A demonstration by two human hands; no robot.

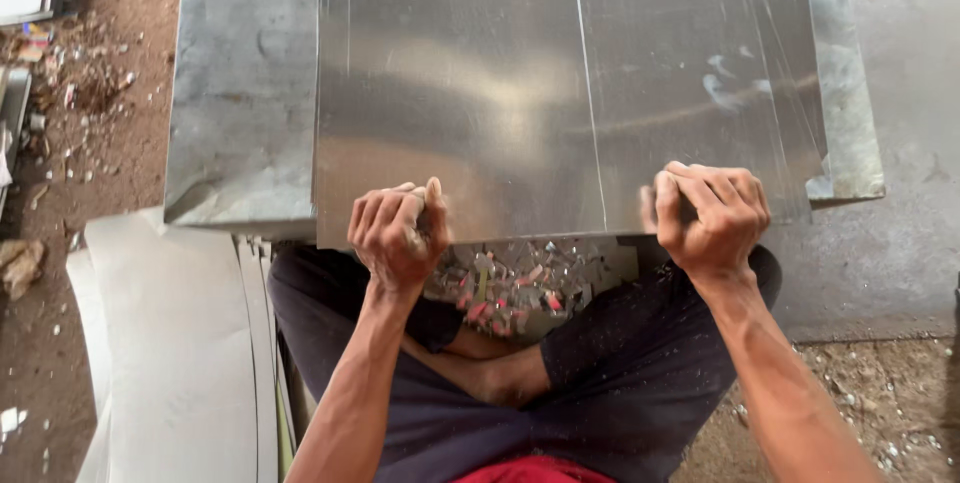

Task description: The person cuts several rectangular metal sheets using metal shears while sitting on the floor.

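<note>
Pale sheets [175,363] stacked flat on the dirt floor [60,153] at far left, just beside the person's knee. Above them a dull grey metal slab [240,93] lies on the floor and carries the work. On it – a shiny metal sheet [540,83], flat, its near edge hanging just past the slab's near edge, over the lap. Left hand [395,233] at the sheet's near edge, left of centre, fingers [375,218] curled shut and clamped on the edge, thumb up. Between the hands, under the edge, a heap of small metal offcuts [515,283] – some reddish – by the crossed legs. Right hand [712,213] near the sheet's near right corner, fingers closed tight on the edge. Bare concrete [900,73] beyond, at right.
</note>
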